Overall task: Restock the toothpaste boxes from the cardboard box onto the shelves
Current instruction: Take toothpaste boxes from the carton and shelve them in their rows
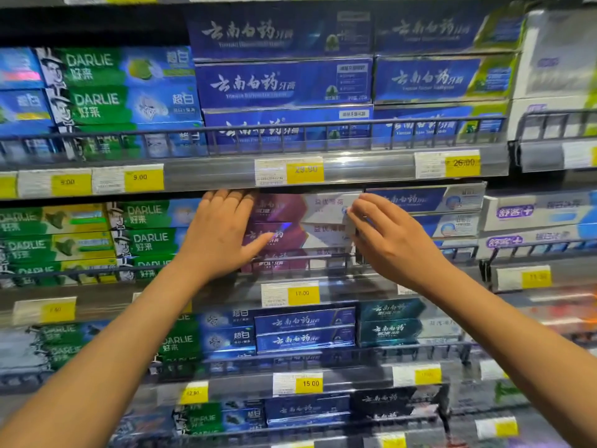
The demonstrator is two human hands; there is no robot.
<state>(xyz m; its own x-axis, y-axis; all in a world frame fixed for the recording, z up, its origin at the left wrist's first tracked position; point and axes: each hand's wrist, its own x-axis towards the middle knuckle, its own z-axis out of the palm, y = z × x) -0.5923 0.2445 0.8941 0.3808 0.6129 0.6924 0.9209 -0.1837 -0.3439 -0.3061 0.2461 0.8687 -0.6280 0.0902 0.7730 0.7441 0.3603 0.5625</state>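
A stack of purple-and-white toothpaste boxes [300,227] sits on the second shelf, behind a grey wire rail [326,258]. My left hand [219,234] lies flat against the left end of the stack, fingers apart and thumb on the box fronts. My right hand [384,237] touches the right end of the stack with its fingertips on the white part of the boxes. Whether either hand grips a box is not clear. The cardboard box is out of view.
Green DARLIE boxes [142,234] stand left of the stack, blue-and-white boxes [445,215] right of it. Blue boxes [284,82] fill the shelf above, and more blue and dark boxes [303,331] fill the shelves below. Yellow price tags [303,294] line each shelf edge.
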